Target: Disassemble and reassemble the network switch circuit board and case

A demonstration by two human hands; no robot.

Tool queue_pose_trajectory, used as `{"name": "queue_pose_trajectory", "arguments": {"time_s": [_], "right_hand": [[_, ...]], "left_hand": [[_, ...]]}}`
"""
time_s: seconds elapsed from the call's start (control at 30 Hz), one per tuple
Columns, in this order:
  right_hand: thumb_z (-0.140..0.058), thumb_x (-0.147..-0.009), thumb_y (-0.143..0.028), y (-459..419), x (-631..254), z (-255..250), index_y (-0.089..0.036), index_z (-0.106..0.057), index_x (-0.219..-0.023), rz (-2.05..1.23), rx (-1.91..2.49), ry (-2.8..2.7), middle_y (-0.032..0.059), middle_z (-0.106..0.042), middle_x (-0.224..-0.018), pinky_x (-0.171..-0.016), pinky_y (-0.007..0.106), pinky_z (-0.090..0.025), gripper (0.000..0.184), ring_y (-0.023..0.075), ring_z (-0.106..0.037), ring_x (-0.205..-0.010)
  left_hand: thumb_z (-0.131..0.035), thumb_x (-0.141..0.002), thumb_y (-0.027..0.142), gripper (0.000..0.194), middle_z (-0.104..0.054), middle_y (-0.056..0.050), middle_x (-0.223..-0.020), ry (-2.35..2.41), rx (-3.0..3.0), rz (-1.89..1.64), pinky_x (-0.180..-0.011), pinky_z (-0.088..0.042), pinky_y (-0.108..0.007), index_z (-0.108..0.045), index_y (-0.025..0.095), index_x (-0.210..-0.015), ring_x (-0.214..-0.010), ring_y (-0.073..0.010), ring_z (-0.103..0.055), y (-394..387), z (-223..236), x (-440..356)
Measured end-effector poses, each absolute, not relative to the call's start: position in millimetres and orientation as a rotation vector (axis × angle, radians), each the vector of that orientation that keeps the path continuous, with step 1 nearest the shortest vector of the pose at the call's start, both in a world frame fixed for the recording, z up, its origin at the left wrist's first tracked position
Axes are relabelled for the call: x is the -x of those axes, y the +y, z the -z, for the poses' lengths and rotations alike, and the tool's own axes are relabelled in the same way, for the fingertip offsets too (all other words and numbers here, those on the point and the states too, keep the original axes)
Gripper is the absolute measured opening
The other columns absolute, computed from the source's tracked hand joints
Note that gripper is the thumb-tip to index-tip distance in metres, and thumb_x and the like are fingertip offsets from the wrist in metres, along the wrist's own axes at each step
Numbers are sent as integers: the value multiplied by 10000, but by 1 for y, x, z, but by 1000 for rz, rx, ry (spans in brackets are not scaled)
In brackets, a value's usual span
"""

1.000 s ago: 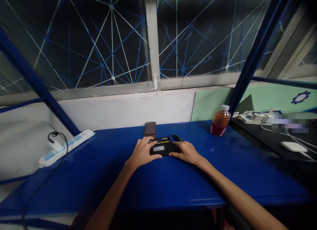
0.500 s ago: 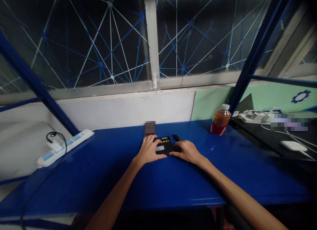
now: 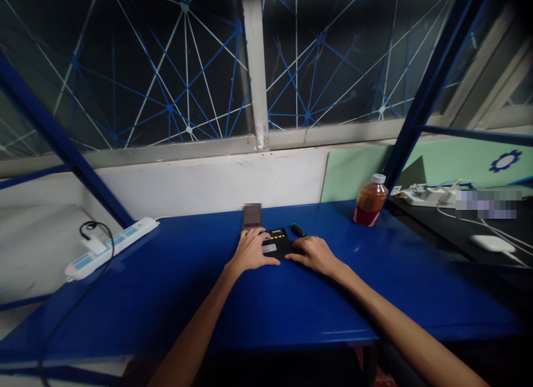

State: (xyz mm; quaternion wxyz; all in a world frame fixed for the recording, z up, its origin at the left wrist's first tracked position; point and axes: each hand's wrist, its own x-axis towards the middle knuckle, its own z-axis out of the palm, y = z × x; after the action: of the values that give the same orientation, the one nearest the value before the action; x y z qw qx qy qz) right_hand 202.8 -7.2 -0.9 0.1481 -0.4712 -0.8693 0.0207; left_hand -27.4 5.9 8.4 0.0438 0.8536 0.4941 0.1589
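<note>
Gripping a black case (image 3: 280, 246) between left hand (image 3: 250, 250), farther across than earlier, and right hand (image 3: 314, 254)

Your left forearm (image 3: 197, 326) and right forearm (image 3: 395, 321) slant in from near left and near right, converging mid-scene, where your left hand (image 3: 249, 252) extends its thumb (image 3: 271, 261) rightward and your right hand (image 3: 315, 255) bends inward, palm down.

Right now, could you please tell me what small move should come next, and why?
Perhaps slide the black-and-green handle a little farther from the right hand: it lies close beyond that hand, while the left hand rests on the black case.
</note>
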Motion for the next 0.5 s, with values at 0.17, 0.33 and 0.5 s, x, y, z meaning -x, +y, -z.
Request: {"name": "queue_pose_trajectory", "arguments": {"time_s": [0.17,0.33,0.5], "right_hand": [[-401,-906,-582,-9,-205,1,-181,-630,-827,-5,1294,-2523,76,-685,-812,-556,261,-295,468,196,-632,-716],[-382,-917,-575,-8,-205,2,-167,-622,-847,-21,1271,-2506,79,-670,-823,-566,260,-293,478,180,-617,-711],[-379,-922,-566,-10,-203,1,-167,-621,-861,15,1276,-2504,75,-659,-823,-558,256,-288,471,172,-607,-694]], "left_hand": [[-739,-550,639,699,-563,-85,-1237,1512,-2590,-488,-962,-330,-431,-579,220,-1085,-1116,-307,-521,5,-10,27],[-732,-568,634,688,-588,-81,-1206,1523,-2589,-490,-939,-343,-426,-571,212,-1087,-1093,-310,-536,4,-12,26],[-721,-596,625,637,-592,-70,-1215,1507,-2590,-512,-925,-353,-424,-576,219,-1066,-1084,-305,-546,3,-14,27]]}}
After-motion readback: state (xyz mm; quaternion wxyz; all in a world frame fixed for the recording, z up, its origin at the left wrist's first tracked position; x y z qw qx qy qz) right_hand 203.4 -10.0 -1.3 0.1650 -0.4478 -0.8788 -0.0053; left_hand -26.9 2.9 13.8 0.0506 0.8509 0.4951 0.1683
